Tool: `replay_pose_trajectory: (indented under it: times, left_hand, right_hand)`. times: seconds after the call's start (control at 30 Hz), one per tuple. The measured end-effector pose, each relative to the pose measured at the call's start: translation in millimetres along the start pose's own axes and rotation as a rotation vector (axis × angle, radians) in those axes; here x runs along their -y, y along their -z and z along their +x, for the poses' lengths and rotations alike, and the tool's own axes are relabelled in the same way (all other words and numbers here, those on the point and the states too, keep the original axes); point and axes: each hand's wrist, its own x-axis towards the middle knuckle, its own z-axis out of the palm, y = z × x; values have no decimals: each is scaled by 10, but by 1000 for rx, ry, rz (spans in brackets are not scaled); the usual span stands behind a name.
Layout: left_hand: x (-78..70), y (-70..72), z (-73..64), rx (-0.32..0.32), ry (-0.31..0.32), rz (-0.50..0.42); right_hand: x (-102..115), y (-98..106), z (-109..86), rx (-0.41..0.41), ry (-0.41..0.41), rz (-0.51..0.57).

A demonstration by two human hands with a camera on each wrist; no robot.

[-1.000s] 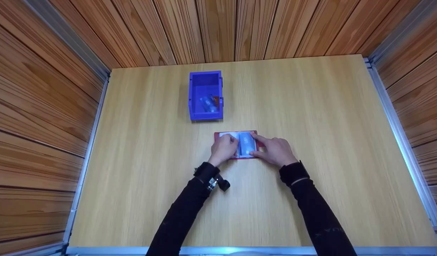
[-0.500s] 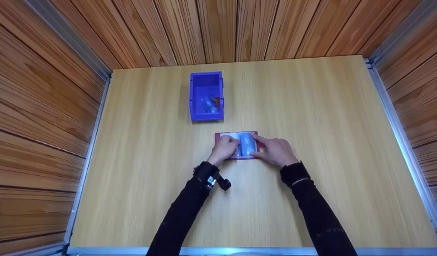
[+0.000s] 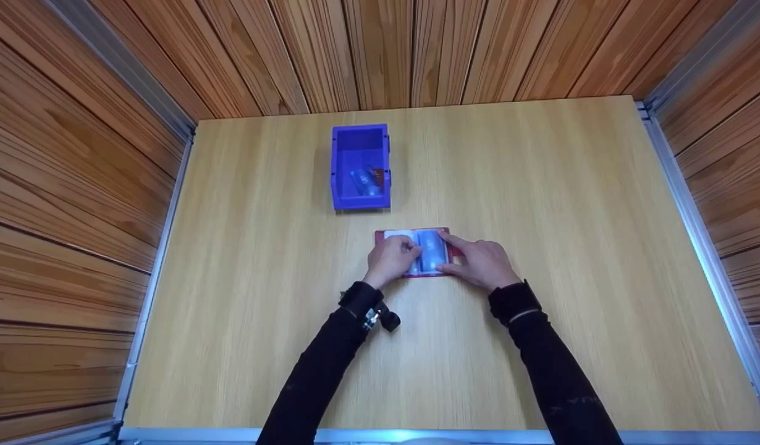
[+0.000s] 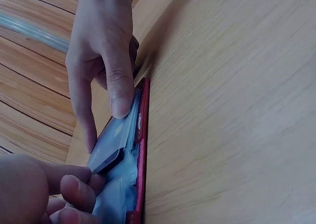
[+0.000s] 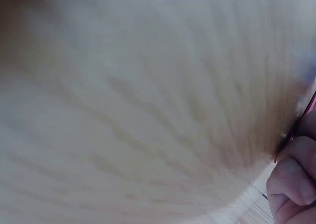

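Observation:
A red card holder [image 3: 380, 235] with clear plastic sleeves [image 3: 432, 250] lies spread out on the table; in the left wrist view its red cover [image 4: 143, 135] is edge-on under the stacked sleeves. My left hand [image 3: 389, 258] is over its left half, pinching a thin dark-edged card [image 4: 109, 160] that sits against the sleeves. My right hand [image 3: 479, 262] holds the holder's right side, thumb and forefinger spread across the sleeves. In the right wrist view, other fingers [image 5: 294, 184] of that hand are curled beside the red edge. My left palm hides part of the holder.
A purple-blue open bin [image 3: 360, 201] stands behind the holder, to the left. Inside it are a clear bluish packet [image 3: 366, 182] and something orange-brown. Wooden walls and metal rails [image 3: 695, 228] bound the table [image 3: 540, 173].
My left fingers have shifted slightly to the right over the sleeves. My right hand and the card holder stay nearly where they were.

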Motion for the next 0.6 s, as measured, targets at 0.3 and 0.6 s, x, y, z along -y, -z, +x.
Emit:
replay_pose_trajectory:
  times: [0.3, 0.6]
  left_hand:
    - [8, 25, 0, 105, 84, -129]
    - [42, 16, 11, 96, 82, -197]
  right_hand:
    - [6, 13, -2, 28, -21, 9]
    - [-14, 23, 12, 18, -12, 16]
